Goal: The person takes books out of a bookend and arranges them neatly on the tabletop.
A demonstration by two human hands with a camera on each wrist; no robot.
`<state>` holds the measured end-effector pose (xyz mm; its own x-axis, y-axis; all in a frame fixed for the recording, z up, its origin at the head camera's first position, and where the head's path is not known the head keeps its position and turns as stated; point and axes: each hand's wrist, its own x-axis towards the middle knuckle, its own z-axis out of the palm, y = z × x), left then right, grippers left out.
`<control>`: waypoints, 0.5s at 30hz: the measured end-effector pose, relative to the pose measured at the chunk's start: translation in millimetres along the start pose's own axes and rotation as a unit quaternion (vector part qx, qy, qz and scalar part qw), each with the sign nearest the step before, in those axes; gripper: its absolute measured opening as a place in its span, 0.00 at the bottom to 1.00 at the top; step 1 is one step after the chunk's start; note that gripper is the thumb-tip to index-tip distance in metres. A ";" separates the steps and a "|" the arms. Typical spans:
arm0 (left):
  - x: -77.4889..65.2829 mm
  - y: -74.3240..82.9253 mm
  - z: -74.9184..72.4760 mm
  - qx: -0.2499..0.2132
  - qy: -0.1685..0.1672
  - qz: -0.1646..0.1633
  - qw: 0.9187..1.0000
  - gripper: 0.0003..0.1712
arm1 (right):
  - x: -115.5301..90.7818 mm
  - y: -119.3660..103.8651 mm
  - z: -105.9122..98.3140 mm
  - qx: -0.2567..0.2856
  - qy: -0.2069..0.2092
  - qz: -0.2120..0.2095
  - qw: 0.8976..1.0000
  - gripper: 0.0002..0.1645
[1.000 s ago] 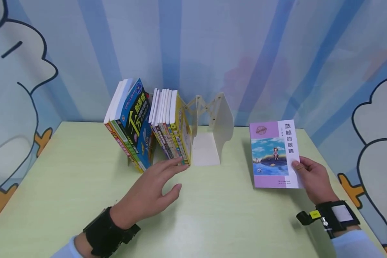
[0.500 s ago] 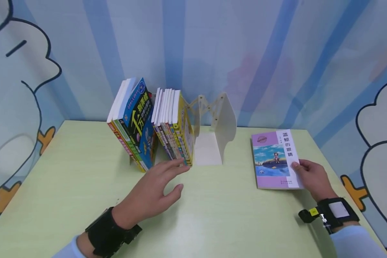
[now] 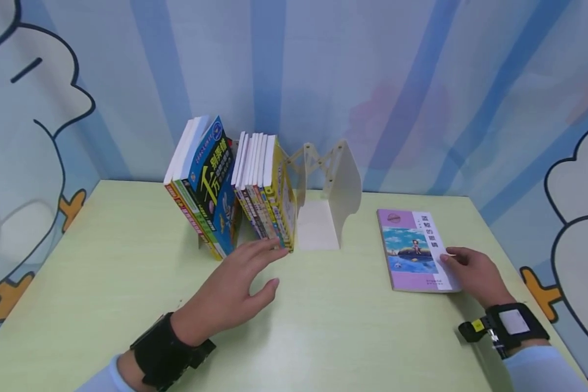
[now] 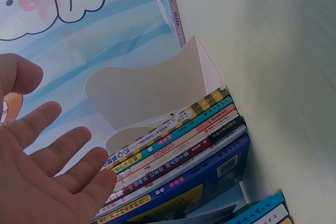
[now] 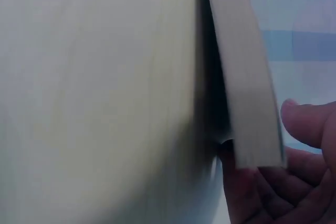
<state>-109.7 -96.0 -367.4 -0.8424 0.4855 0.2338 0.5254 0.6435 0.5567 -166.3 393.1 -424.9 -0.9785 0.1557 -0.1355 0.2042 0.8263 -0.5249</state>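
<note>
Got purple-and-white paperback (image 3: 411, 250) pinched in right fingers (image 3: 458, 251) by its right-hand edge, with thumb on the cover and the rest tucked underneath. Lies just left of those fingers, illustrated cover up, low over the worktop (image 3: 333, 326). Tilted slightly; in right wrist view, can see a dark gap below the held part. Can't tell if touching worktop on the side away from the fingers. Holding nothing in left fingers (image 3: 269, 256): loosely spread, palm down, right by the lower spines of a row of slim books (image 3: 281, 198). Can't tell if touching those. Standing in white expandable bookend (image 3: 345, 188), just beyond left fingers and reaching out to their right. See larger blue-covered book (image 3: 209, 185) leaning beyond and left of left fingers. Wearing black wrist straps (image 3: 164, 351) behind both sets of fingers.
</note>
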 end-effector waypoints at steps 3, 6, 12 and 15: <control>0.4 -0.1 0.9 -0.003 -0.001 -0.001 1.000 0.28 | -2.5 -1.6 1.0 -0.015 0.014 0.000 1.000 0.41; 0.2 0.0 1.3 -0.003 0.002 0.002 1.000 0.28 | -7.4 -8.2 1.9 -0.025 0.025 -0.018 0.999 0.39; -0.3 0.6 2.2 -0.005 0.005 0.003 1.000 0.28 | -24.4 -28.7 7.1 -0.008 0.027 -0.114 0.993 0.38; -0.3 0.9 2.8 -0.006 0.006 0.003 1.000 0.28 | -33.9 -44.8 12.0 0.006 0.024 -0.175 0.984 0.36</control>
<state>-108.6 -93.9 -369.2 -0.8405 0.4827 0.2461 0.5291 0.6334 0.5646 -141.9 344.3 -406.9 -0.9892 -0.1116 0.0951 -0.1455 0.8275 -0.5423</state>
